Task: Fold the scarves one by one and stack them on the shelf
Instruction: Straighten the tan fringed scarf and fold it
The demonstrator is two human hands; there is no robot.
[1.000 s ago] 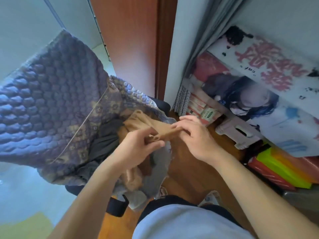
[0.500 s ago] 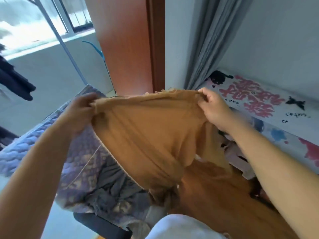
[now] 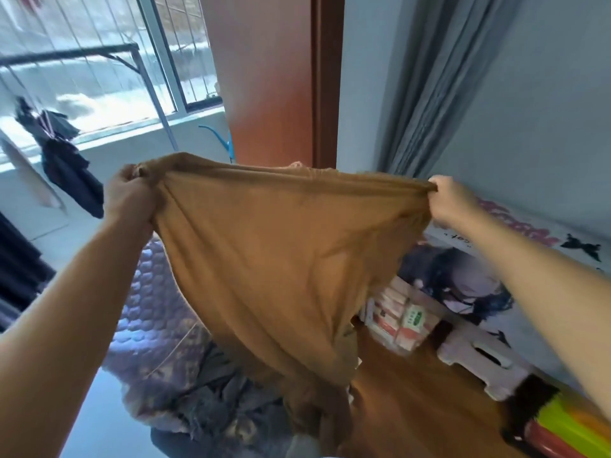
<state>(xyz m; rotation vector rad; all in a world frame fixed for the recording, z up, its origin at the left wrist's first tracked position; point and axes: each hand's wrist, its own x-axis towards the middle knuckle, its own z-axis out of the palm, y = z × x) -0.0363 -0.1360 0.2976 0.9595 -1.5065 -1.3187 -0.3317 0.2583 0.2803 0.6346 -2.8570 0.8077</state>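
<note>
I am looking down over a wooden floor (image 3: pixel 413 401) that is shining warm orange-brown, beside a pale tiled strip running toward a barred window (image 3: pixel 109 61). A reddish wooden door (image 3: pixel 264 77) is standing straight ahead, and a grey pleated curtain (image 3: pixel 426 81) is hanging against the pale wall to its right. Dark clothes (image 3: pixel 69 170) are dangling from a rack near the window.

The scarf (image 3: pixel 274 259) is hanging in mid-air in front of me, a thin, soft, mustard-brown cloth stretched wide along its top edge and sagging into a loose point whose tail is trailing down toward the pile below. My left hand (image 3: pixel 130 196) is clenching one bunched top corner in its fist; my right hand (image 3: pixel 451 201) is pinching the opposite corner with curled fingers.

Under the scarf, a quilted purple blanket (image 3: pixel 148 325) with a bubbly, padded texture is lying heaped together with crumpled grey cloth (image 3: pixel 224 401). Along the right wall a printed poster (image 3: pixel 469 285) is leaning, with a stack of small packets (image 3: pixel 403 322) and a pale plastic stool (image 3: pixel 479 361) standing before it on the floor, and glossy red and lime-green rolls (image 3: pixel 562 428) lying near the corner.
</note>
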